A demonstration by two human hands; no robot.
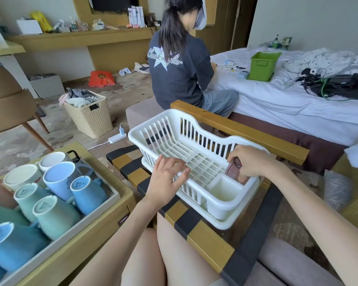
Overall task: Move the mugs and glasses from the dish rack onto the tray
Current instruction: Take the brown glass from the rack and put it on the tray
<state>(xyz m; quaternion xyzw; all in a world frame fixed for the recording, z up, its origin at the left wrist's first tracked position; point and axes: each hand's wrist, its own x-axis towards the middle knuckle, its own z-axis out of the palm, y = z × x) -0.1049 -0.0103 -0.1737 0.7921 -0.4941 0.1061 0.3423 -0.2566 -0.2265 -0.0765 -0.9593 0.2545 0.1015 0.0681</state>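
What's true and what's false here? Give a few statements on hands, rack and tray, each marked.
1. The right hand grips a brown mug inside the rack. True.
2. The left hand holds a glass. False: it is open and holds nothing, with its fingers at the rack's near rim.
3. On the tray, the mugs stand bottom up. True.
4. The rack is full of mugs. False: only the brown mug shows in it.

right hand [251, 162] — grips brownish mug [234, 169], probably | left hand [167, 178] — over dish rack [194, 129]
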